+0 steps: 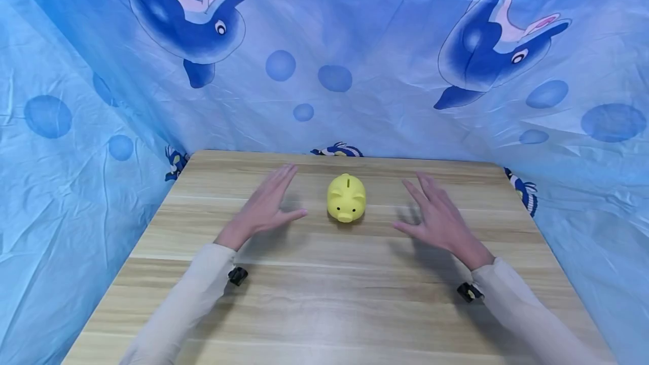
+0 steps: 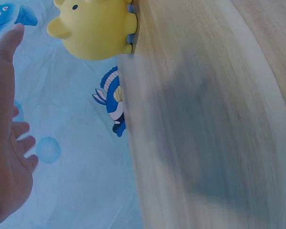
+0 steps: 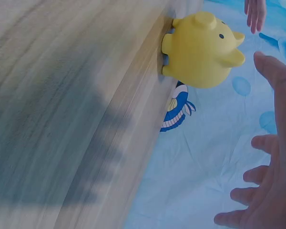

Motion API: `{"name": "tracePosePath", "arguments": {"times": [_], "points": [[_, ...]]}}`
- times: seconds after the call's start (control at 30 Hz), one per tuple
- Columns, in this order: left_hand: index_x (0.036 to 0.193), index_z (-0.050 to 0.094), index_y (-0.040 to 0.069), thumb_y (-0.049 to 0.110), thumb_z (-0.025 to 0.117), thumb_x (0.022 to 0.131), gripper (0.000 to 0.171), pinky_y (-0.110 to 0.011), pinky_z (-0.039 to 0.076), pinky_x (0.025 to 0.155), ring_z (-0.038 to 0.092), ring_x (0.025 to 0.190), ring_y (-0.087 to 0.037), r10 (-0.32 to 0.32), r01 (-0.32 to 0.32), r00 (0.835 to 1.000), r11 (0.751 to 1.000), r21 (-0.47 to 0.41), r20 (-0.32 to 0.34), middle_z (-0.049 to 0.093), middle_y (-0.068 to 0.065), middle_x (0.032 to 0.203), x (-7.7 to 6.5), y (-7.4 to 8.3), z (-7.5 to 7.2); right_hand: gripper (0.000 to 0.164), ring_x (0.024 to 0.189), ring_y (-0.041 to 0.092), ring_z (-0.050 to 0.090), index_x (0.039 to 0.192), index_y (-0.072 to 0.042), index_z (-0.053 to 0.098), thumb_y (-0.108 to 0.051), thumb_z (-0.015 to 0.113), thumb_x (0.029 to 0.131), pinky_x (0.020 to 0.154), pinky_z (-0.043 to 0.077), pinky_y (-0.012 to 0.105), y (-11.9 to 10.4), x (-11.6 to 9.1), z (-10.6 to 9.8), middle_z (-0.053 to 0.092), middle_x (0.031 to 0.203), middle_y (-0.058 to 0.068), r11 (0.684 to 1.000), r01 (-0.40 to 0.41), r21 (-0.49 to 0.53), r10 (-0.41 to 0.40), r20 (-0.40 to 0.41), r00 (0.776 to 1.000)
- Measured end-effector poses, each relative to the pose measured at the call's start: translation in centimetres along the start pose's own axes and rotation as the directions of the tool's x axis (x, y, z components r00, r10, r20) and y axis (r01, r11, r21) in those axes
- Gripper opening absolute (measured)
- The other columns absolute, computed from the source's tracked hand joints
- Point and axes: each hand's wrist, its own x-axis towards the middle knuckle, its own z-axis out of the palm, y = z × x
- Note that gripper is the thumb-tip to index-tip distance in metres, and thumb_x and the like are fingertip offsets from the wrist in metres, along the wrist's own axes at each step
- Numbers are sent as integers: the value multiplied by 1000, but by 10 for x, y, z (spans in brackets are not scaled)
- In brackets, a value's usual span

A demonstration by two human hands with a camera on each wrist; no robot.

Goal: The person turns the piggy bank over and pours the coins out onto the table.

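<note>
A yellow piggy bank (image 1: 346, 198) stands upright on the wooden table, its snout toward the near side and a coin slot on its back. To its left is my left hand (image 1: 266, 204), raised over the table with fingers extended and thumb pointing at the pig. My right hand (image 1: 437, 216) hovers on the other side, fingers spread, holding nothing. Both hands are apart from the pig. The left wrist view shows the piggy bank (image 2: 95, 28) beyond the thumb. In the right wrist view, the piggy bank (image 3: 200, 50) appears side-on, its feet on the wood.
The wooden table (image 1: 314, 308) reaches back to a blue curtain (image 1: 375, 27) printed with dolphins and bubbles, which also hangs along both sides. Small black devices sit at the wrists, a left one (image 1: 238, 275) and a right one (image 1: 470, 292), beside the pale sleeves.
</note>
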Motion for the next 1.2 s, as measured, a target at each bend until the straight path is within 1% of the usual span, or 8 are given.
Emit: {"name": "tracePosePath", "arguments": {"times": [0.1,0.33,0.5,0.67,0.8,0.9,1.03,1.2], "points": [[166,9,19,77,59,87,110,-56,17,127,18,156,-33,3,-3,1000,997,-80,2,10,-3,172,6,0,4,105,153,46,15,165,-20,23,-68,70,84,120,23,69,0,7,3,13,169,21,999,14,33,-14,2,1000],[165,8,34,72,71,82,111,-54,20,126,18,156,-26,-36,45,998,972,-233,43,10,8,171,18,2,17,107,153,45,21,165,-24,19,-65,74,83,115,32,70,-2,21,14,13,171,13,994,28,101,-31,23,999],[165,11,32,60,79,81,112,-54,20,126,21,156,-29,-30,44,998,956,-291,51,13,5,171,26,4,27,110,152,44,23,165,-22,18,-62,77,82,116,30,70,-3,33,22,12,171,12,989,51,136,-56,32,998],[165,14,32,51,84,80,111,-56,21,125,22,155,-29,-22,38,999,937,-347,48,16,4,170,36,6,37,111,151,43,25,166,-27,15,-62,78,81,117,28,71,-5,46,33,11,172,7,979,60,194,-70,46,996],[164,15,35,59,83,78,113,-58,22,124,22,155,-26,-10,32,998,927,-374,60,15,8,170,42,7,45,112,152,41,24,165,-32,15,-62,80,79,116,27,73,-5,55,45,11,172,4,969,50,242,-68,66,995],[165,17,32,64,83,75,116,-57,23,124,22,155,-25,17,8,998,922,-388,61,16,7,170,46,7,49,114,153,39,24,165,-32,15,-66,79,77,116,27,72,-4,60,53,12,172,3,965,47,259,-69,75,995],[165,20,26,58,87,72,119,-55,23,125,22,155,-25,48,-20,997,916,-400,61,18,5,170,51,10,55,116,153,38,25,165,-30,17,-71,78,75,116,28,71,-5,65,61,14,171,2,958,47,283,-74,83,994],[164,20,30,47,93,70,120,-59,21,124,20,156,-25,53,-11,994,915,-403,93,16,5,171,54,13,60,119,151,39,27,165,-29,18,-74,77,73,115,28,72,-8,72,68,16,171,2,949,52,311,-88,103,991]]}}
